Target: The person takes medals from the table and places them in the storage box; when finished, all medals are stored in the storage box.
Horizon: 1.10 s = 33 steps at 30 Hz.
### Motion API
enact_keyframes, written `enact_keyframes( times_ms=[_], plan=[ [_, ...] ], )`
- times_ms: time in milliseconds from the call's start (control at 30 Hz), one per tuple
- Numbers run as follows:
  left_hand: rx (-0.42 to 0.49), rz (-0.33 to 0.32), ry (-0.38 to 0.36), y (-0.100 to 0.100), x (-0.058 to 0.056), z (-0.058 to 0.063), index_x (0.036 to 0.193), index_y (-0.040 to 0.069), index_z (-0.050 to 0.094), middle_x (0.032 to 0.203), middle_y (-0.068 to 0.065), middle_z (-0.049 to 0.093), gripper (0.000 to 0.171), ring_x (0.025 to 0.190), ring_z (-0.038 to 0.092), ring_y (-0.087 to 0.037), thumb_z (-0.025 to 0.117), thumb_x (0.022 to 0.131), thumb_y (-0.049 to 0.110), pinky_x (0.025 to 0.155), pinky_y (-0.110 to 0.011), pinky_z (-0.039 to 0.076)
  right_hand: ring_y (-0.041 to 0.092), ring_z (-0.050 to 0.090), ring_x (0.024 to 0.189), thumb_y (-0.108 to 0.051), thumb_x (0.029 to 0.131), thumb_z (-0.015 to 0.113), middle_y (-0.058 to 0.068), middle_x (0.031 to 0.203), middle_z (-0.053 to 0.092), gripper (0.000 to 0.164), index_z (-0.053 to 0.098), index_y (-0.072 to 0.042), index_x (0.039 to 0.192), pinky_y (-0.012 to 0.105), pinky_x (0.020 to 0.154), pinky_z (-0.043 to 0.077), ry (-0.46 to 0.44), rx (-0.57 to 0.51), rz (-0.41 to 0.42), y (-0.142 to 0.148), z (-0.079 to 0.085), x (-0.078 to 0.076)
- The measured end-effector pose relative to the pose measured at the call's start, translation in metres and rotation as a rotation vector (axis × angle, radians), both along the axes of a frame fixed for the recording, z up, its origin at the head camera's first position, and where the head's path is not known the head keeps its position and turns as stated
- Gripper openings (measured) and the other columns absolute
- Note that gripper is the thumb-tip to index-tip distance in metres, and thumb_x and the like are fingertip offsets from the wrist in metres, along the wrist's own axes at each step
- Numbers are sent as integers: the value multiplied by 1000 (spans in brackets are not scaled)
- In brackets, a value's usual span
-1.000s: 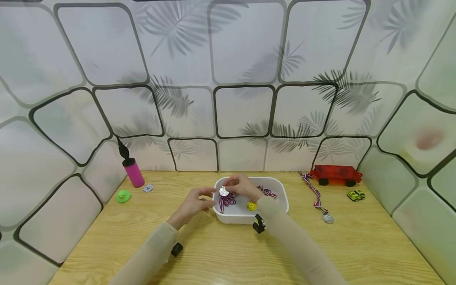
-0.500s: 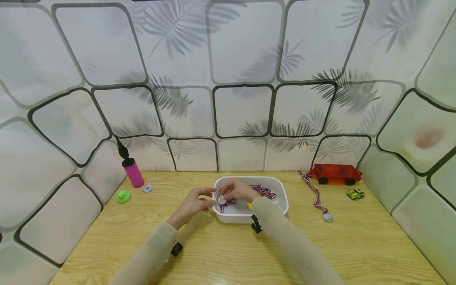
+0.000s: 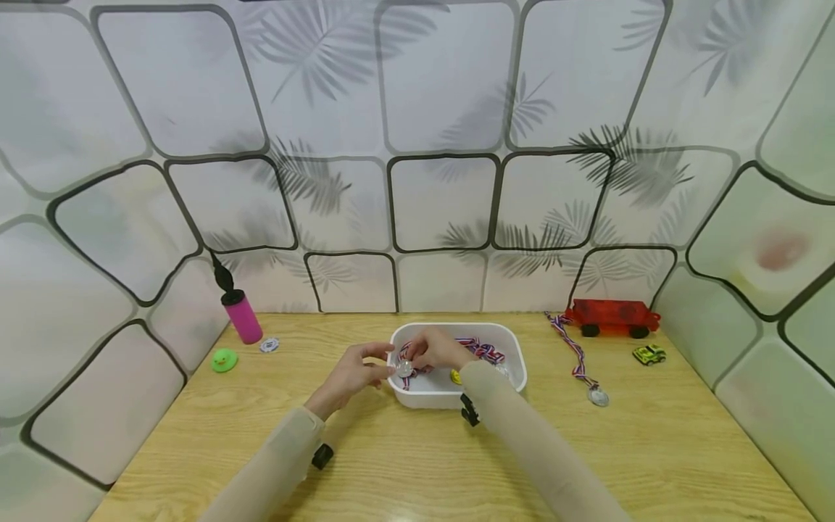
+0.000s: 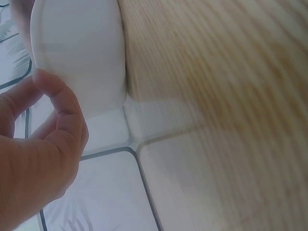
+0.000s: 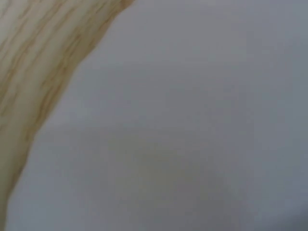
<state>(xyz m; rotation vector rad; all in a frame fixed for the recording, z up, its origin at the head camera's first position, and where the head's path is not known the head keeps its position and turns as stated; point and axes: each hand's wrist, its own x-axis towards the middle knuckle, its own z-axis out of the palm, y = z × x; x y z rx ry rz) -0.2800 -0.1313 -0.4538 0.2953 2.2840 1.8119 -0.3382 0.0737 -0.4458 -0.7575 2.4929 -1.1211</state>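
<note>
A white tub (image 3: 437,400) stands mid-table with red, white and blue ribbons (image 3: 485,350) and a gold medal (image 3: 456,377) inside. My right hand (image 3: 433,348) is over the tub's left part and pinches a silver medal (image 3: 405,367) low inside it. My left hand (image 3: 355,370) is at the tub's left rim, thumb and forefinger curled at the edge. In the left wrist view the left hand (image 4: 43,159) has its thumb against the tub (image 4: 77,48) wall. The right wrist view is a blur of white tub (image 5: 192,144) and wood.
A pink pump (image 3: 242,317), a green duck (image 3: 224,359) and a small round chip (image 3: 269,345) sit at the back left. At the right lie a ribboned silver medal (image 3: 596,396), a red truck (image 3: 612,318) and a small yellow-green car (image 3: 649,354). Patterned walls enclose the wooden table (image 3: 417,464).
My right hand has lowered the silver medal from above the rim down into the tub's left part. The left hand has stayed at the rim.
</note>
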Motion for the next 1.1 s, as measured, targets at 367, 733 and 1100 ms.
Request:
enact_keyframes(
  times_ms=[367, 733, 1100],
  plan=[
    [0, 6, -5, 1, -2, 1, 135, -5, 54, 119, -23, 55, 51, 76, 61, -13, 69, 87, 0, 62, -27, 54, 12, 60, 62, 10, 79, 71, 14, 81, 73, 13, 73, 4, 90, 29, 58, 57, -16, 16, -40, -1, -1, -2],
    [3, 5, -13, 2, -1, 2, 135, -5, 54, 119, -22, 55, 51, 75, 61, -13, 69, 86, 0, 63, -28, 54, 13, 62, 61, 5, 82, 72, 11, 81, 74, 9, 74, 2, 89, 27, 58, 56, 15, 17, -7, 3, -2, -3],
    [11, 15, -6, 0, 2, 2, 135, -7, 53, 119, -26, 54, 53, 72, 60, -13, 69, 84, -3, 64, -30, 57, 21, 68, 80, -2, 86, 71, 15, 98, 74, 18, 72, 1, 104, 32, 68, 59, -62, -73, 46, 25, 11, -4]
  ],
)
